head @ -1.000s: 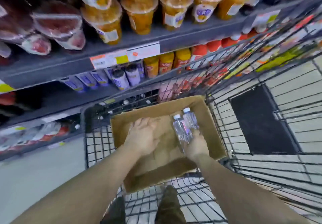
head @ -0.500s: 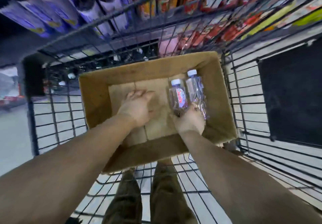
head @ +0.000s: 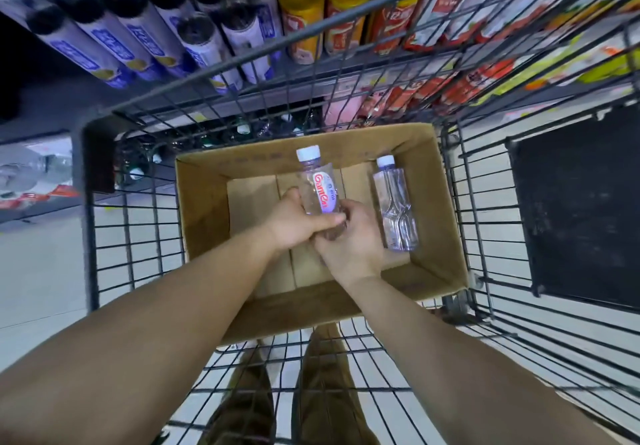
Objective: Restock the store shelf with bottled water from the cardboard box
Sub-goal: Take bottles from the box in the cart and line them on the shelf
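Both hands are wrapped round one water bottle (head: 320, 191), left hand (head: 299, 219) gripping its middle, right hand (head: 349, 240) clamped on the bottom end, lifted over the cardboard box (head: 204, 209) in the cart (head: 138, 236). So I'd say mid-pickup. Second bottle (head: 394, 205) lies flat at about 3 o'clock from it. Next it probably needs carrying over the cart's rim to the shelf (head: 311, 94) at 12 o'clock. Can't really make out the free slot; wire blocks it.
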Demonstrator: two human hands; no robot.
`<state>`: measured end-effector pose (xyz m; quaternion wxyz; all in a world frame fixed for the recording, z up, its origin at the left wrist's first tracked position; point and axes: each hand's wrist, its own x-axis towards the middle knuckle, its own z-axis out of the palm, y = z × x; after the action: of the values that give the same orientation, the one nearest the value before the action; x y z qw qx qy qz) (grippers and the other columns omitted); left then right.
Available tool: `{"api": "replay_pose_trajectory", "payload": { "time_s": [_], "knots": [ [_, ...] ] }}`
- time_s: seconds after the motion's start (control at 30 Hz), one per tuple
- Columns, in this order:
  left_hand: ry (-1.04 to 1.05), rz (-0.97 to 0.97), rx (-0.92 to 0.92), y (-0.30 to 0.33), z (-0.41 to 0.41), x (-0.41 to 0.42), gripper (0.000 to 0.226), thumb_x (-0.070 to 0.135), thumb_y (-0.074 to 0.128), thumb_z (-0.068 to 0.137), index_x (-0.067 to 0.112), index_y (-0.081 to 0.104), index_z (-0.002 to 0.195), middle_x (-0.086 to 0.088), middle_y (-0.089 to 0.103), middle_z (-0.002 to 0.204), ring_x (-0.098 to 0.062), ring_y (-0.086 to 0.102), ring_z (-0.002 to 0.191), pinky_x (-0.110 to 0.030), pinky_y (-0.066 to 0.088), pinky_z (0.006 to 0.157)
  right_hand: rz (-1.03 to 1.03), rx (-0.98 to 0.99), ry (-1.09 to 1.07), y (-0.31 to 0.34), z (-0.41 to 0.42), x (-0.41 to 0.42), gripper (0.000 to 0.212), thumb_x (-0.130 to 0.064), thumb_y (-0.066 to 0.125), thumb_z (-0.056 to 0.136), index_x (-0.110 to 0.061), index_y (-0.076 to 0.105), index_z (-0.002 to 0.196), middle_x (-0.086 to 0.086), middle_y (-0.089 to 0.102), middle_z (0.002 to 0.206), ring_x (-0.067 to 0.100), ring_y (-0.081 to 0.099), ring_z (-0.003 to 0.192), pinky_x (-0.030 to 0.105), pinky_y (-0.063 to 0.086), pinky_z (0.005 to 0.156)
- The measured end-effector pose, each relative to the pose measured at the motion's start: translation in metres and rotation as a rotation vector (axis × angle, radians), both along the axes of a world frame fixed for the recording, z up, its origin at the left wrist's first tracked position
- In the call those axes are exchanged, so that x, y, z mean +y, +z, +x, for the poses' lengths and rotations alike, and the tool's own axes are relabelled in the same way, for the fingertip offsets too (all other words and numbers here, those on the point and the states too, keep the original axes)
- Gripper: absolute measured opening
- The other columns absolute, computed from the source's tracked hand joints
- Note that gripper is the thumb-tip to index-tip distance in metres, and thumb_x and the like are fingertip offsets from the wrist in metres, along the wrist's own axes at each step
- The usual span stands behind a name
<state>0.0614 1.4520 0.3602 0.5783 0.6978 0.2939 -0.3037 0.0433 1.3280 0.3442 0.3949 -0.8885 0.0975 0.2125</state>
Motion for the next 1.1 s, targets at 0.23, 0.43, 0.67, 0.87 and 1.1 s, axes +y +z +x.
{"api": "replay_pose_trajectory", "payload": {
  "time_s": [0.23, 0.43, 0.67, 0.87, 1.1],
  "knots": [
    [0.032, 0.097, 0.061, -0.017, -0.014, 0.032, 0.065, 0.019, 0.086, 0.071, 0.013, 0.052, 0.126, -0.001, 0.069, 0.111, -0.016, 0.066, 0.098, -0.031, 0.052, 0.088, -0.202, 0.022, -0.115, -0.026, 0.020, -0.047, 0.069, -0.023, 0.067, 0.077, -0.013, 0.041, 0.141, 0.012, 0.050, 0.135, 0.030, 0.041, 0.127, 0.043, 0.034, 0.109],
    [0.025, 0.084, 0.052, -0.023, -0.035, 0.055, 0.043, 0.015, 0.082, 0.074, 0.033, 0.056, 0.104, 0.012, 0.070, 0.097, 0.000, 0.069, 0.080, -0.015, 0.049, 0.066, -0.365, 0.224, -0.188, -0.063, 0.032, -0.052, 0.078, -0.036, 0.075, 0.073, -0.009, 0.036, 0.135, 0.015, 0.050, 0.129, 0.035, 0.048, 0.121, 0.043, 0.042, 0.095],
    [0.042, 0.074, 0.051, -0.017, -0.037, 0.066, 0.055, 0.014, 0.081, 0.074, 0.023, 0.057, 0.123, 0.004, 0.071, 0.106, -0.014, 0.068, 0.098, -0.032, 0.054, 0.088, 0.062, 0.379, -0.391, -0.060, 0.028, -0.040, 0.051, -0.025, 0.081, 0.071, -0.018, 0.054, 0.114, 0.016, 0.062, 0.115, 0.027, 0.062, 0.086, 0.048, 0.057, 0.079],
    [0.010, 0.060, 0.047, 0.032, -0.035, 0.067, 0.076, 0.026, 0.085, 0.066, 0.023, 0.051, 0.134, 0.005, 0.068, 0.115, -0.013, 0.065, 0.105, -0.030, 0.048, 0.095, 0.675, 0.691, -0.156, 0.001, 0.008, -0.020, 0.080, -0.004, 0.083, 0.068, -0.016, 0.043, 0.136, 0.007, 0.067, 0.121, 0.023, 0.064, 0.111, 0.045, 0.045, 0.102],
    [0.073, -0.013, -0.087, 0.153, -0.063, 0.108, 0.073, 0.025, 0.083, 0.058, 0.015, 0.057, 0.125, 0.006, 0.073, 0.097, -0.006, 0.068, 0.084, -0.025, 0.053, 0.076, 0.822, 0.746, 0.188, 0.120, 0.015, 0.030, 0.059, -0.003, 0.081, 0.061, -0.016, 0.056, 0.113, 0.006, 0.074, 0.097, 0.021, 0.070, 0.085, 0.045, 0.057, 0.079]
  ]
}}
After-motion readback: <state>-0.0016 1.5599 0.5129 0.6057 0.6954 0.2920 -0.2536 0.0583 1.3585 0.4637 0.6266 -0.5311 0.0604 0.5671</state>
